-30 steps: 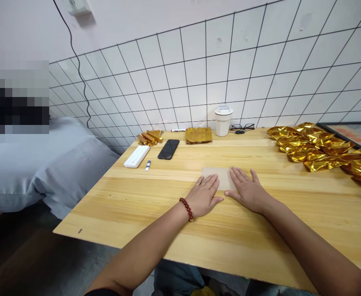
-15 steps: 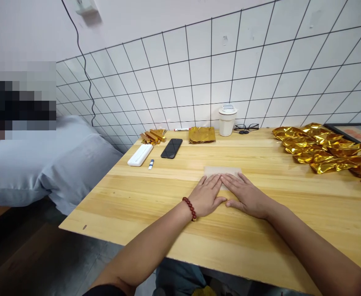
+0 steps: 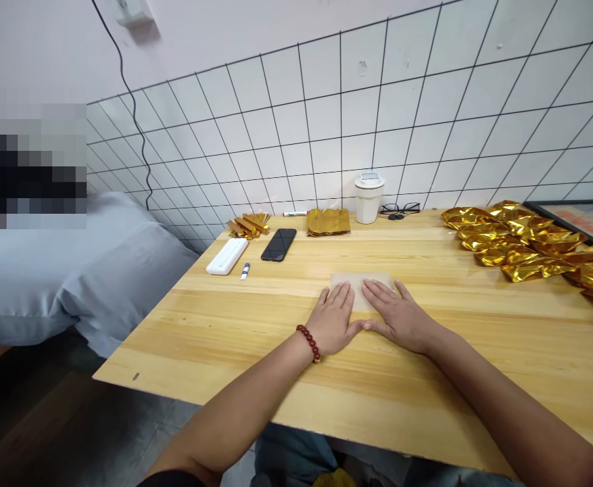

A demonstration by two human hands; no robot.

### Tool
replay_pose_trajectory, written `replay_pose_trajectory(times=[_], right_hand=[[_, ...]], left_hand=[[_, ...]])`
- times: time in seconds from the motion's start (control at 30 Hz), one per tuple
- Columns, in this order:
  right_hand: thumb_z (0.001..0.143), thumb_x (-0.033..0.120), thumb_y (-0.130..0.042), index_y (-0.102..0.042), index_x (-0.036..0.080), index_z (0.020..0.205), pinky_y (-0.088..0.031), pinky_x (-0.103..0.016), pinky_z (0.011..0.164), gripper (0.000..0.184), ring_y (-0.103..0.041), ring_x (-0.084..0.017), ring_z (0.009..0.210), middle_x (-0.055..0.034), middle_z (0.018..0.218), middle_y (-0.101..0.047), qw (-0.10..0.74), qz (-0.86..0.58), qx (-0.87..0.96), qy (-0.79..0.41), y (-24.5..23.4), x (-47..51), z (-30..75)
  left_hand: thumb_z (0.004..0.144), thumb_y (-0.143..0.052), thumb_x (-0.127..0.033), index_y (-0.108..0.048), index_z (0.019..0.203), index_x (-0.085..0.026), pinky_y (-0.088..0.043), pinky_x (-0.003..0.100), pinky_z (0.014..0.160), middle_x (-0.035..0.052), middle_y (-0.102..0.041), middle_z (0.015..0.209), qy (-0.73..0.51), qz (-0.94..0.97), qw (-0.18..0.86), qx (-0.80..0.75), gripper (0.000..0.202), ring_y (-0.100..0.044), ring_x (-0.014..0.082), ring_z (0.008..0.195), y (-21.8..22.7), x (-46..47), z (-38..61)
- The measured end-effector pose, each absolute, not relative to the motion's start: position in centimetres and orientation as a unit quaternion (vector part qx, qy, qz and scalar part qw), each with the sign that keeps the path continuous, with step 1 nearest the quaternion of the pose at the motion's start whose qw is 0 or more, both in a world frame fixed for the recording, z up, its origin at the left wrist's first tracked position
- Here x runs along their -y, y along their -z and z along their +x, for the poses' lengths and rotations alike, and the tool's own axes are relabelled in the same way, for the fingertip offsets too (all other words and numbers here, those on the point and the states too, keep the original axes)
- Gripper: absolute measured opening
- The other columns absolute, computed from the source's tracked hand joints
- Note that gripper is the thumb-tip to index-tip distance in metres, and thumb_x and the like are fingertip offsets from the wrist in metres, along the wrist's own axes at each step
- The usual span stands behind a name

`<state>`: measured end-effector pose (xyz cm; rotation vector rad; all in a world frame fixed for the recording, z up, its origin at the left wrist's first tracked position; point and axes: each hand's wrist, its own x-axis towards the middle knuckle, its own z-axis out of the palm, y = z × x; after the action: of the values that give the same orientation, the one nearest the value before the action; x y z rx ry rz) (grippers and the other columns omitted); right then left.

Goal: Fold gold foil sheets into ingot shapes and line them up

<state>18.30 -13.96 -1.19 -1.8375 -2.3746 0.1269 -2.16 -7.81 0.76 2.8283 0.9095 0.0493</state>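
Observation:
A pale tan sheet of paper [image 3: 362, 281] lies flat in the middle of the wooden table [image 3: 235, 325]. My left hand [image 3: 333, 319], with a red bead bracelet on its wrist, lies flat and open on the sheet's left near part. Beside it my right hand [image 3: 398, 316] is open too, fingers stretched across the sheet's right near part. The thumbs nearly touch. The hands cover the near edge of the sheet.
At the back stand a white cup [image 3: 368, 197], glasses [image 3: 398, 210], a gold foil stack [image 3: 327, 222], folded gold pieces [image 3: 248, 225], a black phone [image 3: 278, 244] and a white case [image 3: 226, 256]. Crumpled gold foil sheets [image 3: 524, 247] fill the right. A grey pillow [image 3: 73, 270] lies left.
Both hands stay flat on the sheet and have shifted only slightly; the fingers spread a little apart again after closing together. The view swayed a bit.

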Motion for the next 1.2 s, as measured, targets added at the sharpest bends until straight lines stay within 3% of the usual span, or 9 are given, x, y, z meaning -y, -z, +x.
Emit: replay_pose_trajectory(times=[0.3,0.43,0.53,0.73,0.87,0.93,1.0,1.07,1.2], right_hand=[[0.095,0.071,-0.025,-0.023,0.018,0.160,-0.009,-0.066,0.120,0.083,-0.027,-0.034,0.150,-0.0163,0.163,-0.028,0.076,-0.710,0.700,-0.006,2.6,13.8,20.6],[0.097,0.068,-0.028,-0.020,0.019,0.160,-0.011,-0.062,0.121,0.081,-0.023,-0.032,0.152,-0.0161,0.164,-0.023,0.110,-0.681,0.724,0.022,2.5,13.9,20.6],[0.098,0.066,-0.030,-0.026,0.023,0.159,-0.011,-0.063,0.120,0.075,-0.025,-0.032,0.151,-0.0140,0.163,-0.029,0.104,-0.632,0.768,0.002,2.1,13.8,20.3],[0.099,0.065,-0.029,-0.031,0.024,0.157,-0.009,-0.066,0.119,0.071,-0.029,-0.033,0.150,-0.0129,0.161,-0.031,0.084,-0.625,0.776,-0.026,1.5,13.9,20.0],[0.099,0.063,-0.030,-0.029,0.027,0.157,-0.010,-0.067,0.119,0.069,-0.028,-0.033,0.150,-0.0117,0.162,-0.030,0.079,-0.627,0.775,-0.025,1.3,14.0,19.9],[0.099,0.063,-0.031,-0.028,0.027,0.158,-0.011,-0.068,0.118,0.068,-0.028,-0.034,0.150,-0.0115,0.162,-0.030,0.079,-0.628,0.774,-0.023,1.3,14.0,19.9],[0.099,0.063,-0.031,-0.028,0.027,0.158,-0.012,-0.067,0.118,0.069,-0.028,-0.034,0.150,-0.0117,0.162,-0.030,0.078,-0.628,0.774,-0.026,1.3,13.9,19.9],[0.099,0.064,-0.030,-0.029,0.025,0.157,-0.013,-0.066,0.118,0.070,-0.028,-0.034,0.150,-0.0119,0.162,-0.029,0.078,-0.628,0.774,-0.029,1.3,13.9,19.8],[0.099,0.064,-0.030,-0.031,0.024,0.157,-0.015,-0.065,0.118,0.070,-0.028,-0.034,0.150,-0.0121,0.162,-0.029,0.080,-0.624,0.777,-0.029,1.2,13.9,19.9]], left_hand=[[0.097,-0.030,-0.065,-0.031,0.154,-0.004,-0.016,0.051,0.125,0.0206,-0.023,0.163,-0.032,0.948,0.087,-0.303,0.083,-0.018,0.0292,0.154,-0.8,7.8,-2.2],[0.097,-0.031,-0.066,-0.033,0.153,-0.006,-0.017,0.050,0.125,0.0202,-0.025,0.163,-0.041,0.950,0.082,-0.300,0.082,-0.020,0.0288,0.153,-0.7,7.8,-2.3],[0.096,-0.030,-0.067,-0.033,0.154,-0.008,-0.017,0.050,0.125,0.0189,-0.025,0.163,-0.034,0.950,0.084,-0.298,0.083,-0.020,0.0282,0.154,-0.9,7.9,-2.3],[0.091,-0.031,-0.076,-0.031,0.155,-0.008,-0.011,0.063,0.122,0.0222,-0.022,0.163,-0.026,0.918,0.068,-0.391,0.093,-0.016,0.0364,0.153,-1.0,7.6,-2.3],[0.089,-0.033,-0.078,-0.027,0.155,-0.005,-0.008,0.065,0.121,0.0265,-0.018,0.163,-0.040,0.899,0.058,-0.433,0.099,-0.011,0.0389,0.153,-0.9,7.1,-2.3],[0.089,-0.036,-0.077,-0.022,0.157,-0.008,-0.009,0.065,0.121,0.0246,-0.012,0.165,-0.059,0.909,0.059,-0.408,0.098,-0.008,0.0383,0.154,-1.1,7.0,-2.3],[0.091,-0.037,-0.073,-0.019,0.159,-0.015,-0.010,0.062,0.122,0.0191,-0.010,0.166,-0.070,0.940,0.066,-0.327,0.092,-0.006,0.0347,0.155,-1.3,7.0,-2.4],[0.093,-0.037,-0.071,-0.021,0.159,-0.019,-0.011,0.056,0.124,0.0147,-0.017,0.166,-0.057,0.968,0.078,-0.232,0.085,-0.010,0.0304,0.155,-1.3,7.2,-2.4],[0.093,-0.037,-0.070,-0.030,0.156,-0.016,-0.019,0.048,0.125,0.0153,-0.031,0.162,-0.029,0.974,0.090,-0.204,0.083,-0.023,0.0280,0.153,-1.0,7.5,-2.4]])
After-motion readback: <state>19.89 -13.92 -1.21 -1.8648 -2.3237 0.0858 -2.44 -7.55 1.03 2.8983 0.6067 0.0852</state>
